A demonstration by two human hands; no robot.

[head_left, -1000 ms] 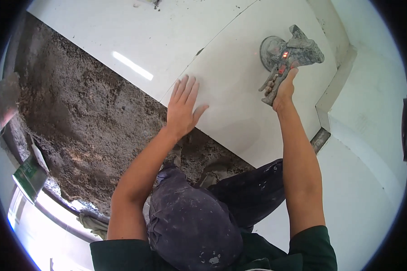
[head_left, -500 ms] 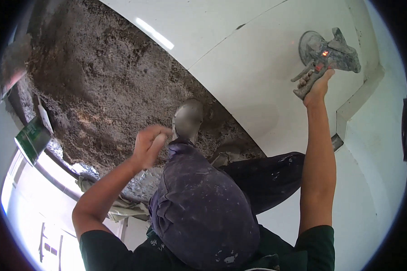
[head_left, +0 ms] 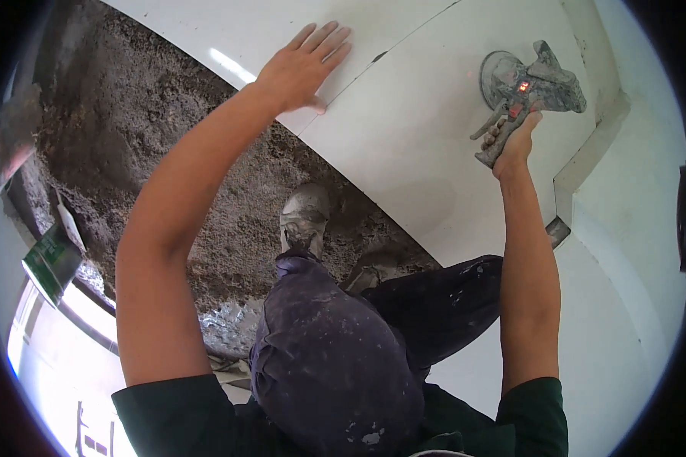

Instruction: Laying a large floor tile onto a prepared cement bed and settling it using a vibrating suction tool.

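My left hand (head_left: pixel 301 68) lies on a large white floor tile (head_left: pixel 229 27), fingers spread, close to its joint with the neighbouring white tile (head_left: pixel 404 145). My right hand (head_left: pixel 515 145) is wrapped round the handle of a grey, mortar-crusted tile vibrator (head_left: pixel 554 82). Its round suction pad rests on the neighbouring tile, and a small red display glows on its body. The joint runs as a thin dark line with one darker chip along it. The tiles' near-left edge borders rough brown mortar (head_left: pixel 160 99).
My shoe (head_left: pixel 305 209) stands on the mortar, below the tile edge. At the left is a green container (head_left: pixel 53 263), with a blurred grey and red object (head_left: pixel 14 141) farther up. A white wall (head_left: pixel 625 251) with a stepped base bounds the right side.
My left hand has moved from beside my shoe up and forward onto the tile, its fingers now spread. My right hand keeps its hold on the tile vibrator. The view has shifted slightly.
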